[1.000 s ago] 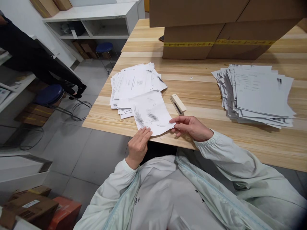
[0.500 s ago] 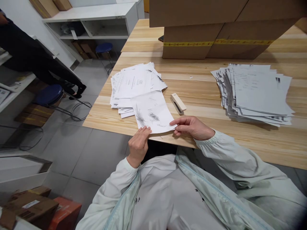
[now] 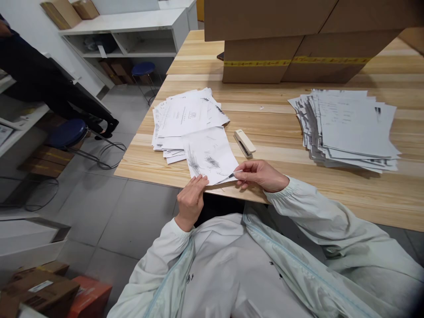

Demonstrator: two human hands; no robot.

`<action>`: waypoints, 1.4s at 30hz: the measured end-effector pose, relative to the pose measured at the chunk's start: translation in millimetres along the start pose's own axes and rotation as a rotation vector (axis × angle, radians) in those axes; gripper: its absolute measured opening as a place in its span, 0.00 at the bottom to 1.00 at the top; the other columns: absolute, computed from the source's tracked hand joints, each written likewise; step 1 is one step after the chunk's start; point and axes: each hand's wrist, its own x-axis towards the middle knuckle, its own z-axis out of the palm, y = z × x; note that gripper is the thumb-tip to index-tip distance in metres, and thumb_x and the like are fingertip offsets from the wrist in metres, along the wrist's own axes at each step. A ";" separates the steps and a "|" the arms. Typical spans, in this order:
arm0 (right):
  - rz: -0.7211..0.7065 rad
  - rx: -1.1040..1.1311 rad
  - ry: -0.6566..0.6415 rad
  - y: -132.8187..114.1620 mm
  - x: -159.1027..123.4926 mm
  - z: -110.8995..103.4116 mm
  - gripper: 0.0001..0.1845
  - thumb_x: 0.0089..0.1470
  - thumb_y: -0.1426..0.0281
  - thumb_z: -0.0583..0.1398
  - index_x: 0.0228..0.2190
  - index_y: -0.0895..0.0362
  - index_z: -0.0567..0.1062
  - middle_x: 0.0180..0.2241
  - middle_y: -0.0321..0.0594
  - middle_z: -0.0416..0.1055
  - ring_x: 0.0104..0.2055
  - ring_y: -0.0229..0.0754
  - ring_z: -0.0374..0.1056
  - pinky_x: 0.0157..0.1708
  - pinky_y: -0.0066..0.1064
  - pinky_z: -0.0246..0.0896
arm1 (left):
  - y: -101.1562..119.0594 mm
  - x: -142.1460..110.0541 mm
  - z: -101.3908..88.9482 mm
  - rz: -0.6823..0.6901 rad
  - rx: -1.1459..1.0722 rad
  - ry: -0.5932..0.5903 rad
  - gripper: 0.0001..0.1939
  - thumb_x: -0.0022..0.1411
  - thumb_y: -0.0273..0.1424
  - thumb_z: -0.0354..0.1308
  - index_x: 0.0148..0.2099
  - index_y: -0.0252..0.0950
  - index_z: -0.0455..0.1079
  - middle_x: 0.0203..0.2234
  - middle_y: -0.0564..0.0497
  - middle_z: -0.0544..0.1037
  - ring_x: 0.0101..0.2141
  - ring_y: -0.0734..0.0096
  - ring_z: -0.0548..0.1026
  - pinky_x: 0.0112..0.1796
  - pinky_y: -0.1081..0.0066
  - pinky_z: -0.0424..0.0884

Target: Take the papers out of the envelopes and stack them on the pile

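A white sheet of paper [image 3: 212,154] with dark pencil-like smudges lies near the table's front edge, overlapping a loose paper stack [image 3: 182,115]. At its near left corner my left hand [image 3: 192,198] is closed, fingers together on top of the sheet and thumb hidden. My right hand [image 3: 261,175] pinches the near right corner between thumb and fingers. That corner is turned up, and a dark streak shows along the fold. Just beyond my right hand lies a cream stapler [image 3: 244,143], touched by neither hand.
A taller paper stack [image 3: 354,128] sits on the right of the wooden table [image 3: 278,119]. Large cardboard boxes [image 3: 258,57] stand at the back. Blue stools [image 3: 68,133] and a person in dark clothes [image 3: 56,84] are on the left. More boxes [image 3: 43,287] lie low at left.
My right hand has folded the sheet's near right corner upward and inward. The sheet has shifted slightly right and away from me. My left hand stays at its corner.
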 end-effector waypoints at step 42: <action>-0.041 0.081 0.200 3.1 3.2 12.2 0.46 0.40 0.60 0.74 0.57 0.57 0.62 0.23 0.30 0.72 0.21 0.36 0.68 0.20 0.27 0.66 | -5.1 -8.1 -1.6 -0.100 -0.298 -0.017 0.15 0.67 0.23 0.54 0.47 0.43 0.79 0.43 0.49 0.84 0.49 0.61 0.81 0.55 0.56 0.74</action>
